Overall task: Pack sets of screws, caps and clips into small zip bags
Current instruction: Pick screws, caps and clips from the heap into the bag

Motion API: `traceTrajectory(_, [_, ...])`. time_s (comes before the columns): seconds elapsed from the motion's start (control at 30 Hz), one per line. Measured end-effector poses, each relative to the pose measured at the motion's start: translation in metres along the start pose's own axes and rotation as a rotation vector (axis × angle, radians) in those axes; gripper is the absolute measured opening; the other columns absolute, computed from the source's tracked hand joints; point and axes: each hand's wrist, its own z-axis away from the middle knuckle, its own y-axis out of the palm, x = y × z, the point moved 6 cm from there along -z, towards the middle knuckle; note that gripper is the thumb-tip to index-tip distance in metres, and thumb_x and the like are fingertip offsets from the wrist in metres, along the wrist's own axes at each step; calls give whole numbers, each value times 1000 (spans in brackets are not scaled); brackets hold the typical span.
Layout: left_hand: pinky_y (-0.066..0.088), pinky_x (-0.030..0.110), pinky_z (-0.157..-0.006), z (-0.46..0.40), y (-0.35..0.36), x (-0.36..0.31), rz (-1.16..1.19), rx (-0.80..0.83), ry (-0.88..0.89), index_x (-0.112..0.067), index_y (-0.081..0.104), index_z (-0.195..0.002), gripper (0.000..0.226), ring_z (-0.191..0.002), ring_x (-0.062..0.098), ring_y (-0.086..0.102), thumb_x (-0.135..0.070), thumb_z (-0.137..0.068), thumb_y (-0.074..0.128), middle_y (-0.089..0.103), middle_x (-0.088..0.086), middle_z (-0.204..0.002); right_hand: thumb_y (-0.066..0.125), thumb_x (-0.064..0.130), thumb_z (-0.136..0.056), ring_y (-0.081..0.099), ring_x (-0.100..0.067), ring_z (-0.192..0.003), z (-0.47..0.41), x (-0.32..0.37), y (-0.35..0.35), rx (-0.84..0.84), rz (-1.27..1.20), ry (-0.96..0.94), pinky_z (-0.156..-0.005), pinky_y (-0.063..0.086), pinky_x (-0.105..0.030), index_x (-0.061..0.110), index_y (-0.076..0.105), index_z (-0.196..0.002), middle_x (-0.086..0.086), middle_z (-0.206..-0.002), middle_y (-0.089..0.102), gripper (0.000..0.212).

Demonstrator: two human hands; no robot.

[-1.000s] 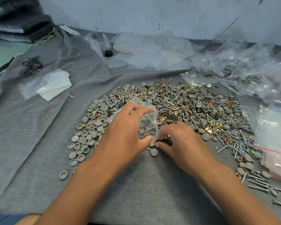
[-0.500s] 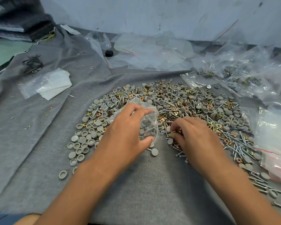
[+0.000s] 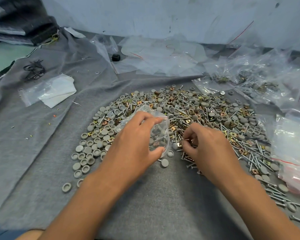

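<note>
Grey cloth (image 3: 33,135) covered the floor under a pale wall. Left hand (image 3: 137,144) gripped the bag (image 3: 158,134), mouth facing right, beside the pile (image 3: 197,115); right hand (image 3: 208,146) pinched clips.

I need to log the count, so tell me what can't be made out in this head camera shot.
- Contents of the zip bag: head view, left hand covers much of it; no count.
- What the right hand fingers pinch: too small, curled fingers hide it.
- Packed bags: glare, cut by right edge.

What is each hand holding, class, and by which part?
The left hand grips the small zip bag at its open mouth. The right hand pinches small hardware from the pile in its fingertips; which pieces cannot be told.
</note>
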Motion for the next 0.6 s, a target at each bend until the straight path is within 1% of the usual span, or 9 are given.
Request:
traceTrajectory(0.03, [30,-1,-74,0,1,0,-1,3,-1,-37,44,-146,74,-99,-6,50,-41,-82,80,40,-25,-127,71,27,-91,54,0,-72,-1,-2,0,8,-89,13,-61,43,-22,33,62,-98,20,-79,55,13])
traceTrajectory(0.1, [30,-2,-74,0,2,1,-2,7,0,-36,45,-146,73,-102,-4,51,-40,-82,80,40,-24,-128,72,27,-91,59,6,-77,-1,0,-5,-18,-270,-1,-65,45,-10,38,67,-109,27,-85,58,22])
traceTrajectory(0.2, [37,6,-86,0,2,-1,14,-6,18,-33,49,-144,71,-103,-3,52,-38,-81,81,43,-21,-127,72,17,-91,63,4,-85,0,22,-17,-105,-412,-170,-72,44,-5,28,74,-107,27,-92,64,20])
traceTrajectory(0.3, [48,23,-97,-1,1,-4,20,-16,33,-29,53,-143,67,-108,1,54,-37,-82,80,45,-19,-127,70,11,-92,64,-2,-88,3,44,-20,-159,-408,-328,-78,45,-11,17,75,-106,12,-98,68,15])
traceTrajectory(0.4, [51,31,-98,-1,0,-5,40,-26,34,-27,54,-141,65,-110,5,55,-35,-82,81,47,-16,-127,72,10,-92,67,-12,-94,6,52,-17,-187,-332,-409,-85,54,-27,11,74,-107,1,-102,70,16])
traceTrajectory(0.43, [51,31,-97,-2,0,-5,35,-30,35,-28,55,-140,64,-108,5,55,-35,-82,80,47,-16,-126,75,9,-89,67,-13,-94,7,53,-15,-185,-299,-408,-85,56,-30,10,74,-111,0,-104,71,21])
traceTrajectory(0.47, [52,30,-96,-2,0,-5,25,-32,38,-28,55,-139,61,-107,4,54,-35,-83,79,47,-16,-125,78,8,-86,68,-12,-92,8,53,-13,-174,-288,-395,-85,56,-30,10,72,-115,0,-106,71,29])
traceTrajectory(0.53, [50,24,-94,-2,1,-5,13,-28,42,-29,55,-137,58,-106,3,53,-36,-84,78,46,-17,-124,80,7,-83,66,-2,-88,8,51,-14,-165,-336,-370,-83,52,-15,12,70,-117,6,-106,70,36])
traceTrajectory(0.6, [41,9,-88,-1,1,-3,5,-17,29,-29,53,-140,64,-104,-1,52,-38,-83,80,45,-19,-124,78,11,-85,64,3,-85,6,46,-23,-201,-387,-338,-77,47,-7,15,71,-111,14,-98,67,28])
